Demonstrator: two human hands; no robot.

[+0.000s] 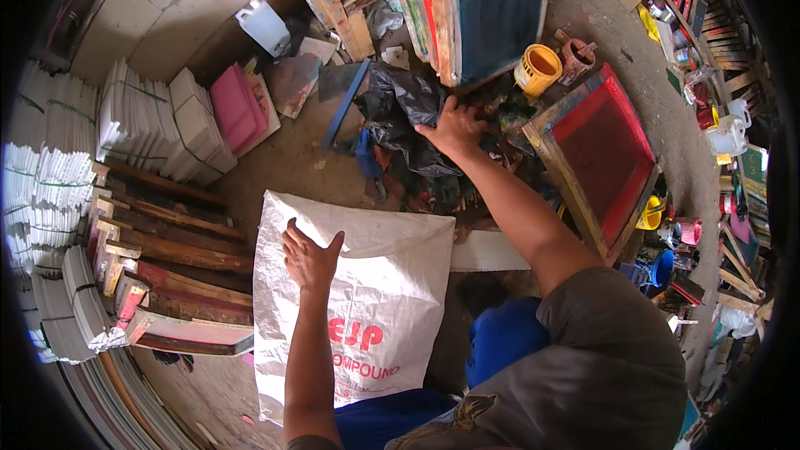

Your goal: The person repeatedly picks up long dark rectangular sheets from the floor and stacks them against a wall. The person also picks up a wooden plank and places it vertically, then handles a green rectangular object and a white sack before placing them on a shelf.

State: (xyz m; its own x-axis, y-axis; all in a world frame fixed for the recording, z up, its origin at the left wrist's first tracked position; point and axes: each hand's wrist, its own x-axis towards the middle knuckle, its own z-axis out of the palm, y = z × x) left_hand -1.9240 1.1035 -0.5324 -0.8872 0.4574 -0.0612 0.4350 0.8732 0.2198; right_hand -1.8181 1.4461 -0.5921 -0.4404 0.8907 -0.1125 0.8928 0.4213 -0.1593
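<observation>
Over the upper part of a white woven sack [379,271] with red print, my left hand [312,257] hovers or rests with fingers and thumb spread. Whether it touches the sack I cannot tell. My right hand [457,128] reaches farther out, at the right edge of a crumpled black plastic bag [408,104]; its thumb and fingers are apart and nothing shows in them. Dark, paint-stained rags or scraps [437,192] lie beneath that bag. Just left of them is a small blue object [364,152], beside a blue strip [346,104].
Tall framed screens [500,17] stand at the back. A yellow tub [538,71] and a red-meshed wooden frame [600,158] are on the right. Wooden frames [183,250] and tied paper stacks [137,117] line the left. A white jug [265,27] sits by the wall.
</observation>
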